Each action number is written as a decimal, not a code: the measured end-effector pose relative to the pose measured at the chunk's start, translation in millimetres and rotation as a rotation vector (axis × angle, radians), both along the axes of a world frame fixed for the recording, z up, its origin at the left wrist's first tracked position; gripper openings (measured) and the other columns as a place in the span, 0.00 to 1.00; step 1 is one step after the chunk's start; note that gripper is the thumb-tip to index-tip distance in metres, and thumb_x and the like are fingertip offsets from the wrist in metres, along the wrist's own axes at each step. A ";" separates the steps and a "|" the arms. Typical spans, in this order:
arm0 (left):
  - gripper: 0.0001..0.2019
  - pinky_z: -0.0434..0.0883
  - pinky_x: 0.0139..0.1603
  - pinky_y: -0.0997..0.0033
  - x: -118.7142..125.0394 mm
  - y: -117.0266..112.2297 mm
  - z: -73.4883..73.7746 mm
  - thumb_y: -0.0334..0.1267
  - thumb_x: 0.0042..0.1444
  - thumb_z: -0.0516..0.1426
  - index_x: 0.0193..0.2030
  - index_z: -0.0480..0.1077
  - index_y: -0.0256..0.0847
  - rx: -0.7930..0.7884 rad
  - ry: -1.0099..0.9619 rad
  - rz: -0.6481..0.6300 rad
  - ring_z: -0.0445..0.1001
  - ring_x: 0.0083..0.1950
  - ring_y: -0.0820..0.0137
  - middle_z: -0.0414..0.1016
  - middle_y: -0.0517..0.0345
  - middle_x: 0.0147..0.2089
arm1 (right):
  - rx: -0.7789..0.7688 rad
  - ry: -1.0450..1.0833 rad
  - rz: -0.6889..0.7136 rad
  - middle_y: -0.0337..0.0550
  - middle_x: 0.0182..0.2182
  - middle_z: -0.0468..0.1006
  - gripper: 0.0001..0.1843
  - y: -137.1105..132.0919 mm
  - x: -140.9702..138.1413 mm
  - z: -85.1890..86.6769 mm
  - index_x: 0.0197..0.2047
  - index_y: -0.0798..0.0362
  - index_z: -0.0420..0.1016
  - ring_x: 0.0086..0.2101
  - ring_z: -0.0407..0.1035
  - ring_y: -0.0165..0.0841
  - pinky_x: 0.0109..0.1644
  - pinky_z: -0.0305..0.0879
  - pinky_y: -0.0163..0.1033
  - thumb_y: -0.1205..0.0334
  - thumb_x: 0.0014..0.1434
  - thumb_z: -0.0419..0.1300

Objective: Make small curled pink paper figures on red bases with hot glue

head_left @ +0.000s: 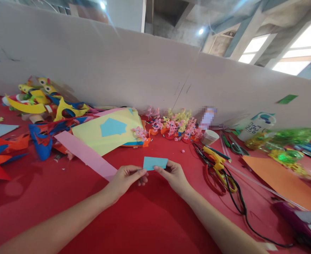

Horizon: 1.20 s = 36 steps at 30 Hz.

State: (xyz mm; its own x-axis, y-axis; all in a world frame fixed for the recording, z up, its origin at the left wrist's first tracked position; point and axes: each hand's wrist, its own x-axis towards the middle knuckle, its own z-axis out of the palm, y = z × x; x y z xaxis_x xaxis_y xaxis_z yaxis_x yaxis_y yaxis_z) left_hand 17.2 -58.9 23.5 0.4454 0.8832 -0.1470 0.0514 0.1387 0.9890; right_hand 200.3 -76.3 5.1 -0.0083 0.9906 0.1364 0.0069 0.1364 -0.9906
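Note:
Between my two hands is a small blue rectangle of paper (155,163), raised over the red table. My left hand (130,176) pinches its lower left corner between thumb and fingers. At the right end, my right hand (172,173) grips it with the thumb in front and the fingers behind. Just beyond my left hand lies a long pink paper strip (88,155). Behind that is a stack of pale yellow sheets (92,135) with a blue paper cutout (113,127) on top.
Scissors with yellow and red handles (216,173) and a black cable (240,201) lie to the right, near an orange sheet (285,180). Pink and yellow curled paper pieces (174,125) stand along the white partition (118,63). Colourful paper crafts (41,102) crowd the left.

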 end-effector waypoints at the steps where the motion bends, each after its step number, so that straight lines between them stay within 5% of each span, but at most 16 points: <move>1: 0.14 0.69 0.28 0.73 -1.7 2.5 0.8 0.47 0.50 0.59 0.27 0.76 0.37 -0.019 0.008 -0.039 0.72 0.25 0.72 0.77 0.54 0.24 | -0.006 0.000 0.008 0.40 0.28 0.79 0.14 -0.2 -0.1 0.7 0.29 0.52 0.77 0.30 0.71 0.33 0.39 0.67 0.39 0.50 0.47 0.65; 5: 0.14 0.70 0.30 0.72 -8.8 12.6 5.5 0.47 0.51 0.57 0.28 0.75 0.37 0.046 0.117 -0.159 0.72 0.26 0.71 0.77 0.54 0.25 | -0.046 0.017 0.019 0.41 0.28 0.79 0.15 0.0 -1.3 -0.2 0.29 0.52 0.77 0.29 0.70 0.33 0.39 0.66 0.39 0.48 0.45 0.66; 11: 0.07 0.70 0.38 0.69 -14.6 15.4 15.5 0.41 0.48 0.60 0.32 0.72 0.42 0.529 0.358 0.044 0.74 0.35 0.67 0.77 0.58 0.33 | -0.111 0.063 -0.056 0.37 0.20 0.73 0.17 0.1 -2.4 -2.4 0.23 0.53 0.73 0.23 0.62 0.28 0.30 0.60 0.34 0.48 0.45 0.66; 20: 0.06 0.68 0.45 0.67 -20.5 13.0 10.5 0.37 0.57 0.54 0.37 0.73 0.44 0.924 0.404 -0.044 0.73 0.40 0.66 0.75 0.55 0.36 | -0.132 0.102 -0.029 0.36 0.20 0.71 0.15 -2.9 -5.0 3.4 0.24 0.53 0.73 0.23 0.61 0.27 0.29 0.58 0.34 0.49 0.45 0.66; 26: 0.07 0.68 0.38 0.69 -17.5 14.1 15.1 0.40 0.56 0.53 0.32 0.71 0.42 0.761 0.426 -0.014 0.72 0.34 0.68 0.74 0.58 0.31 | -0.101 0.090 -0.026 0.38 0.23 0.75 0.14 -1.0 -3.8 -0.9 0.25 0.54 0.75 0.25 0.65 0.30 0.33 0.62 0.36 0.50 0.45 0.66; 33: 0.12 0.68 0.28 0.73 -20.7 25.3 16.7 0.45 0.52 0.56 0.30 0.69 0.37 0.035 0.244 -0.218 0.70 0.25 0.73 0.72 0.60 0.25 | -0.034 0.054 -0.003 0.39 0.26 0.78 0.12 -0.4 -4.9 0.4 0.27 0.52 0.77 0.27 0.68 0.31 0.37 0.64 0.37 0.52 0.45 0.66; 36: 0.12 0.70 0.33 0.71 -20.6 27.0 14.0 0.44 0.53 0.55 0.34 0.70 0.36 0.075 0.221 -0.174 0.73 0.28 0.72 0.75 0.57 0.28 | -0.061 0.055 -0.045 0.38 0.23 0.76 0.14 0.1 -4.5 1.3 0.25 0.53 0.75 0.25 0.65 0.30 0.33 0.62 0.36 0.49 0.44 0.66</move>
State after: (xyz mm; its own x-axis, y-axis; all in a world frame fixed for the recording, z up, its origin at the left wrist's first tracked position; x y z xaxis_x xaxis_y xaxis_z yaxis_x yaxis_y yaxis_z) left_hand -3.4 -31.8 37.5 0.5559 0.8082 -0.1943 0.2838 0.0352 0.9582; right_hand 195.9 -76.3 6.4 0.0417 0.9963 0.0747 -0.0429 0.0765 -0.9961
